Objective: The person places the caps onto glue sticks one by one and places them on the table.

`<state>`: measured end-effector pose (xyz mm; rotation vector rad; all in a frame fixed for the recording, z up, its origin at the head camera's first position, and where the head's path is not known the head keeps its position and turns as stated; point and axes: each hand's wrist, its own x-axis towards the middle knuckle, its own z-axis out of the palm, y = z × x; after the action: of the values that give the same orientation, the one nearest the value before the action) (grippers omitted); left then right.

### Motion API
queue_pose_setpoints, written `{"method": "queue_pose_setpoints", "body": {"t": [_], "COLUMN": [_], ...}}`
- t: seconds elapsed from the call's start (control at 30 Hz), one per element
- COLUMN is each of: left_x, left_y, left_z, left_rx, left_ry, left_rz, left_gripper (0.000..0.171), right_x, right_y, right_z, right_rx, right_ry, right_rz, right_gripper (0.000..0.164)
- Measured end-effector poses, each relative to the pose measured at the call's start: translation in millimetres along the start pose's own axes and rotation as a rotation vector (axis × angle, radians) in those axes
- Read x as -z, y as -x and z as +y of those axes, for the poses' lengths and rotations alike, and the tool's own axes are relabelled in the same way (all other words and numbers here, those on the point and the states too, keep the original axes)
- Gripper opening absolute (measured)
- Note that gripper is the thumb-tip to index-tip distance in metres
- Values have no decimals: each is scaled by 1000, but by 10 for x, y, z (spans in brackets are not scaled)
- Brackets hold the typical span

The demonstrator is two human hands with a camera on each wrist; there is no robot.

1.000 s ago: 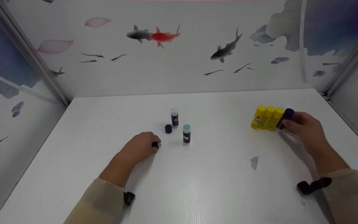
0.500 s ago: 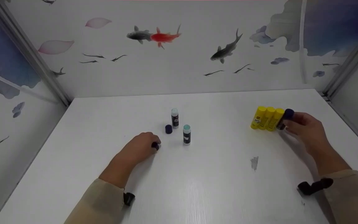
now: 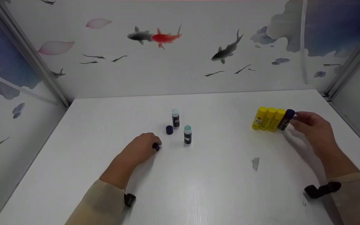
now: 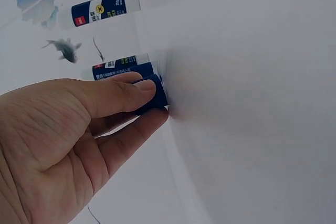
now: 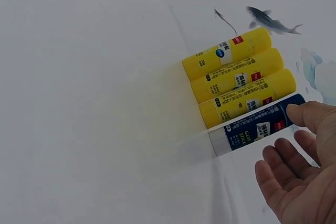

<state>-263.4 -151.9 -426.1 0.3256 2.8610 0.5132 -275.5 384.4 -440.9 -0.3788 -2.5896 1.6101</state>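
Glue sticks number six on the white, flat tabletop (image 3: 217,193), read as a clock with twelve at its far edge. Three are yellow plastic cylinders (image 3: 267,119), in one row at two o'clock; one capped dark-blue plastic cylinder (image 3: 285,121) makes that row four. Two uncapped dark-blue-labelled plastic cylinders (image 3: 176,121) stand towards twelve. Off-stick caps: two, a short dark-blue plastic cap (image 3: 169,130) at eleven and a matching held cap (image 4: 152,95) between nine and ten. Bare hands: two, the left hand (image 3: 141,147) between nine and ten, the right hand (image 3: 316,131) between two and three. Beige fabric sleeves (image 3: 97,203): two, at eight and between three and four.
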Motion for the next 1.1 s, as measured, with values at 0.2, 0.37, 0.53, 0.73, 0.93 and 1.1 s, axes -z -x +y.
{"method": "queue_pose_setpoints", "body": {"t": [0.2, 0.37, 0.53, 0.73, 0.93, 1.1], "left_x": [-4, 3, 28, 60, 55, 49], "left_y": [-1, 18, 61, 120, 149, 177], "left_z": [-18, -22, -20, -4, 18, 39], "left_rx": [1, 12, 8, -2, -25, -28], "left_ry": [-15, 12, 43, 70, 93, 115], "left_rz": [-2, 2, 32, 72, 95, 109], "left_gripper": [30, 32, 33, 37, 38, 38], "right_x": [35, 53, 44, -28, -146, -231], "right_y": [72, 129, 187, 299, 399, 433], "right_z": [-104, -213, -292, -414, -516, -537], "right_rx": [20, 41, 35, 105, 189, 256], "right_ry": [80, 74, 58, 8, -38, -104], "right_rz": [77, 122, 138, 122, 90, 38], "right_gripper": [75, 71, 68, 61, 51, 45]}}
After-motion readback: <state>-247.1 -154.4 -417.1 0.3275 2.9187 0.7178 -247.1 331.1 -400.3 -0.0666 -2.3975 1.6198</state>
